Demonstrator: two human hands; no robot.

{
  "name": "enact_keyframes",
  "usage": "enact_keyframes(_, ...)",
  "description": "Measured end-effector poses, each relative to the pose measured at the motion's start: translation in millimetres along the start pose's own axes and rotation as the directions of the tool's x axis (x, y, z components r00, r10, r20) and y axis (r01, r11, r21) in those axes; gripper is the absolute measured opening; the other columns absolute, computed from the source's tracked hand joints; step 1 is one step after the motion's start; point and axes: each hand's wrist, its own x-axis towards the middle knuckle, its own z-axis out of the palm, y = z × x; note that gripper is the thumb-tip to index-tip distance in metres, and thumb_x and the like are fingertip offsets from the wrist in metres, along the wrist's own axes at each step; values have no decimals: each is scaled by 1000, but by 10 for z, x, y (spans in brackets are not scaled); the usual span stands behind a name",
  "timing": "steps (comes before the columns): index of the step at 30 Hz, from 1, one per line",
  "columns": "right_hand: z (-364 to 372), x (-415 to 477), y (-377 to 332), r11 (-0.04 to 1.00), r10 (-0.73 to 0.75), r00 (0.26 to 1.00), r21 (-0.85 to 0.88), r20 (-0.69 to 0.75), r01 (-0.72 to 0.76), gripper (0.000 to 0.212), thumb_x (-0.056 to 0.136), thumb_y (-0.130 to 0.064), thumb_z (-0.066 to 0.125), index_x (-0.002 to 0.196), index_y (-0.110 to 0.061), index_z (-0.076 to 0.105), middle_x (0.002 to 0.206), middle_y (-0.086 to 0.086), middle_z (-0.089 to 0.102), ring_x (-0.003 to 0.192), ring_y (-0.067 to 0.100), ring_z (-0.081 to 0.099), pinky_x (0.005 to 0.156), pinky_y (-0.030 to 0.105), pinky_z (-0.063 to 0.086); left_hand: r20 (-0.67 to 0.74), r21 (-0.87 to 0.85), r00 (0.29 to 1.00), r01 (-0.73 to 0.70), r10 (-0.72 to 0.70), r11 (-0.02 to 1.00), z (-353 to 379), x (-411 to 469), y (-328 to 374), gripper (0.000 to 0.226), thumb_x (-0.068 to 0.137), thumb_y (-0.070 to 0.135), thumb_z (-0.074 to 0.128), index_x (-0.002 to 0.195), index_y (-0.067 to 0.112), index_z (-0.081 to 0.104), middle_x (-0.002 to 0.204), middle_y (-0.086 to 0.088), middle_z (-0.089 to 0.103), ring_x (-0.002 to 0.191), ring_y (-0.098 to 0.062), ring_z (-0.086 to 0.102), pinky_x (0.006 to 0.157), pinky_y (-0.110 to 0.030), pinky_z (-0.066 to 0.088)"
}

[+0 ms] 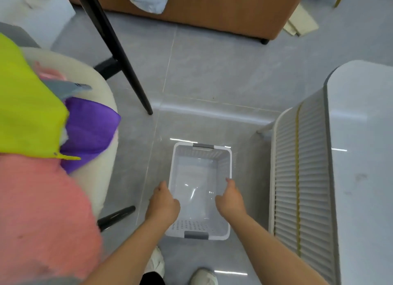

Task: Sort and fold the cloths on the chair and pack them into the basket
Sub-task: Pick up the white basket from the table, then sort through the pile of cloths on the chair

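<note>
Head cam, only view you get: you're looking down at the basket, pale grey plastic w/ perforated walls and dark grey handles at both short ends. It sits on the floor tiles right in front of your shoes, btwn the chair on your left and the white table on your right. Your left hand has its fingers curled over the basket's left long rim, thumb side up; your right hand does the same on the right rim. So both hands grip the basket, one per side, which keeps it level and lets you slide or lift it w/o tipping. Nothing is inside; the bottom shows bare and glossy. My read: you're positioning it near the chair so folded items have a short trip. The cloths are all on the chair, unsorted and unfolded: a yellow-green cloth on top at the left edge, a purple cloth poking out beneath it, a grey cloth and a bit of light pink behind, and a fuzzy pink cloth nearest you. They overlap in a heap, so expect to peel them off one at a time. Sorting, folding and packing haven't begun, i.e. you're at the very start.
</note>
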Motion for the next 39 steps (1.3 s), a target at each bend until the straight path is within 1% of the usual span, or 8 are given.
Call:
enact_keyframes(5, -384, -924, -903, 964, -264, 964, -4, -19, 264, 57, 94, -11, 49, 145, -21, 27, 143, 5, 42, 118, 22, 52, 94, 29, 43, -86, -19, 955, -285, 282, 958, -1036, -864, 275, 30, 93, 17, 49, 123, 15, 51, 124, -2, 58, 107, -18, 55, 86, -27, 42)
enact_keyframes(10, -705, -1803, -1782, 879, -476, 878, -5, -43, 476, 55, 93, -6, 47, 144, -18, 30, 144, 2, 41, 127, 19, 45, 94, 19, 32, -348, -46, 821, -497, 452, 867, -2254, -1662, 256, 16, 87, 7, 54, 100, 13, 61, 100, 0, 66, 95, -19, 61, 84, -35, 49)
enact_keyframes(17, -251, -2627, -2875, 755, -655, 754, -24, -46, 655, 55, 86, -1, 51, 138, -13, 39, 139, 4, 45, 128, 20, 41, 87, 14, 28, -443, 180, 641, -621, 626, 763, -3700, -1916, -282, 22, 85, 13, 47, 98, 11, 64, 102, 0, 63, 100, -16, 53, 83, -29, 40)
enact_keyframes(22, 332, -2930, -3480, 735, -678, 730, -87, -89, 672, 57, 87, -3, 50, 141, -15, 37, 145, 2, 40, 133, 20, 35, 102, 24, 28, -396, 389, 565, -611, 724, 689, -4446, -1509, -799, 33, 78, 22, 39, 97, 10, 63, 102, -6, 63, 100, -25, 54, 87, -33, 38)
enact_keyframes(28, 818, -3040, -3824, 728, -672, 737, -244, -72, 640, 54, 92, -15, 41, 146, -16, 32, 156, 7, 24, 143, 24, 22, 114, 39, 25, -163, 609, 635, -537, 755, 583, -4729, -1144, -1229, 60, 79, 37, 34, 129, 12, 53, 132, -12, 52, 128, -30, 44, 101, -45, 39)
enact_keyframes(31, 1017, -2852, -3833, 664, -720, 690, -369, -79, 651, 57, 92, -32, 31, 147, -19, 31, 158, 2, 17, 147, 25, 13, 115, 45, 22, -169, 608, 651, -522, 740, 598, -4591, -901, -1350, 65, 83, 45, 27, 141, 19, 42, 148, -11, 38, 137, -30, 33, 108, -51, 31)
enact_keyframes(35, 1481, -2518, -3627, 671, -709, 685, -459, -169, 582, 66, 87, -45, 14, 148, -25, 28, 159, -3, 15, 145, 22, 17, 113, 49, 21, -211, 616, 572, -552, 793, 562, -4284, -493, -1536, 62, 85, 42, 30, 143, 22, 40, 149, -12, 36, 135, -31, 36, 110, -52, 28)
enact_keyframes(39, 1737, -2257, -3500, 665, -745, 562, -467, -359, 583, 58, 89, -39, 24, 142, -25, 40, 153, -2, 32, 137, 22, 36, 106, 49, 33, -286, 615, 466, -581, 837, 533, -4157, -273, -1614, 61, 84, 41, 31, 142, 23, 41, 146, -11, 41, 132, -30, 40, 108, -52, 31)
